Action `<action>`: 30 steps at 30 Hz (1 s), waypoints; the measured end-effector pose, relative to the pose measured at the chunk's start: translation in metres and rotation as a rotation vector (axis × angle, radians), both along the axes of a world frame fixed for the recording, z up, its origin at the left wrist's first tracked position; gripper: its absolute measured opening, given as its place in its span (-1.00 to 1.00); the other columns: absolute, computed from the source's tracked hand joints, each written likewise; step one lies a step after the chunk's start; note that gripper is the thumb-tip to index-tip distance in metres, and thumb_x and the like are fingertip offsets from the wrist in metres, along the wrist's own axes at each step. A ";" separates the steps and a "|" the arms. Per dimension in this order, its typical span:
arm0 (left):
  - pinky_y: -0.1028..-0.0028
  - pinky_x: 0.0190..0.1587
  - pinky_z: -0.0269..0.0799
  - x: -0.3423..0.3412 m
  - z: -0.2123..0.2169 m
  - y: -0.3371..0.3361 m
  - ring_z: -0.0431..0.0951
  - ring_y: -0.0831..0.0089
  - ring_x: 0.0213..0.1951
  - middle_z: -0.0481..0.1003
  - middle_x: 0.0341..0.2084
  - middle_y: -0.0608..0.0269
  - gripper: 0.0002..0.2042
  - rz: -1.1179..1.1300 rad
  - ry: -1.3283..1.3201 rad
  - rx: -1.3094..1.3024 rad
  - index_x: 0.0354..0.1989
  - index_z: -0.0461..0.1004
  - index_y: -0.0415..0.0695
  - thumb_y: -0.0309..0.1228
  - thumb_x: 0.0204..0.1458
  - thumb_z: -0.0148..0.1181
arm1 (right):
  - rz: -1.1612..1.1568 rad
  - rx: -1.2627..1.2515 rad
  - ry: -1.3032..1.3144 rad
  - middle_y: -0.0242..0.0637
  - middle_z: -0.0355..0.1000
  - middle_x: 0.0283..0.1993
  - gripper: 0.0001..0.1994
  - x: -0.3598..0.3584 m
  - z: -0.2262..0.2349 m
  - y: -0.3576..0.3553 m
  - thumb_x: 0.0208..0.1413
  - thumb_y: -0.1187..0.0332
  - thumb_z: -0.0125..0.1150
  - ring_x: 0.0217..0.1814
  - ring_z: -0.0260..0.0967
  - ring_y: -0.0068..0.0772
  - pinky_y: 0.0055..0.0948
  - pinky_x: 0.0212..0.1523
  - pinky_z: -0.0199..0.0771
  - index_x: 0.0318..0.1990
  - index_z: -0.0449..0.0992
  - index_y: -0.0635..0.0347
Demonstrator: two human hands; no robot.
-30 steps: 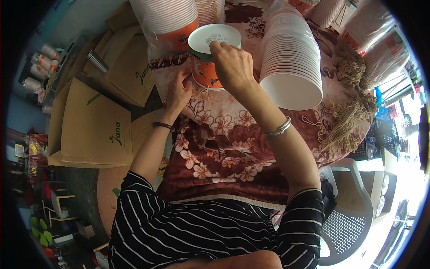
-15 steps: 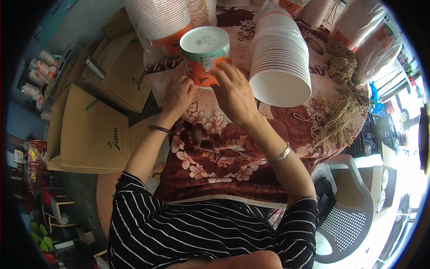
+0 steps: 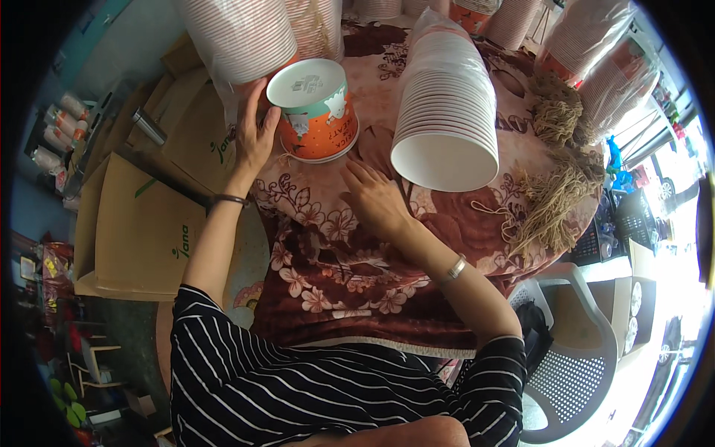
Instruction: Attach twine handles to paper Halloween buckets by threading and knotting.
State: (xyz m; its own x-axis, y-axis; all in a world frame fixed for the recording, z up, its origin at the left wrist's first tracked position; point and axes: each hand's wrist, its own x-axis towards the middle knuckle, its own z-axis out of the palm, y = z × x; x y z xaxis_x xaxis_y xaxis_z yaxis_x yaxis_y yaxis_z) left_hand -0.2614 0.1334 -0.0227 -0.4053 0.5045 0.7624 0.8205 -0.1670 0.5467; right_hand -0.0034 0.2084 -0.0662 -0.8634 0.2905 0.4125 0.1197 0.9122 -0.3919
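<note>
An orange paper bucket (image 3: 316, 130) with a green band and printed figures stands upside down on the cloth, its white base up. At its left side is my left hand (image 3: 255, 141), thumb and fingers apart; I cannot tell whether it touches the bucket wall. My right hand (image 3: 375, 200) is low over the cloth, just in front and to the right of the bucket, fingers stretched out and holding nothing. To the right lies a nested stack of white paper buckets (image 3: 447, 141) in clear plastic, its open mouth facing me.
Tall bagged bucket stacks (image 3: 238, 37) stand at the back left, others (image 3: 585, 45) at the back right. Bundles of beige string (image 3: 558, 194) lie on the flowered tablecloth's (image 3: 335, 261) right side. Cardboard boxes (image 3: 141, 231) are to the left, a grey plastic chair (image 3: 566, 380) to the right.
My hands have parted from the front of the bucket: the left went to its left side and opened, the right drew back toward me. The bucket now shows a different side of its print.
</note>
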 end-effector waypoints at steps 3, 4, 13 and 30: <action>0.20 0.22 0.14 0.003 0.024 0.028 0.31 0.03 0.14 0.39 0.03 -0.05 -0.62 -0.101 0.255 -0.036 0.02 0.44 -0.22 -0.20 0.16 0.05 | -0.043 0.008 -0.073 0.03 0.10 0.29 -0.47 -0.023 -0.008 0.012 0.14 0.27 0.04 0.34 0.05 0.01 -0.17 0.24 0.18 0.23 0.14 0.31; 0.20 0.22 0.14 0.000 0.024 0.032 0.31 0.03 0.14 0.39 0.03 -0.05 -0.62 -0.110 0.258 -0.031 0.02 0.44 -0.22 -0.20 0.16 0.05 | -0.057 0.035 -0.075 0.03 0.08 0.30 -0.46 -0.029 -0.012 0.015 0.14 0.25 0.03 0.33 0.06 0.02 -0.17 0.24 0.18 0.24 0.13 0.30; 0.17 0.21 0.16 0.007 0.018 0.032 0.28 -0.04 0.15 0.42 -0.01 0.02 -0.71 0.128 0.433 -0.046 -0.06 0.47 -0.22 -0.34 0.08 0.14 | -0.072 -0.062 -0.033 0.02 0.08 0.30 -0.45 -0.042 -0.023 0.021 0.11 0.22 0.05 0.27 0.14 0.04 -0.19 0.21 0.22 0.23 0.18 0.29; 0.00 -0.24 0.35 0.152 -0.042 0.079 0.44 -0.11 -0.23 0.40 -0.25 -0.30 -0.61 -0.288 -0.338 -0.635 -0.05 0.30 -0.29 -0.22 0.08 0.05 | -0.671 -0.211 0.007 -0.19 0.49 -0.43 -0.83 0.112 0.021 0.008 0.02 0.23 0.22 -0.40 0.48 -0.08 -0.20 -0.36 0.46 -0.34 0.51 0.11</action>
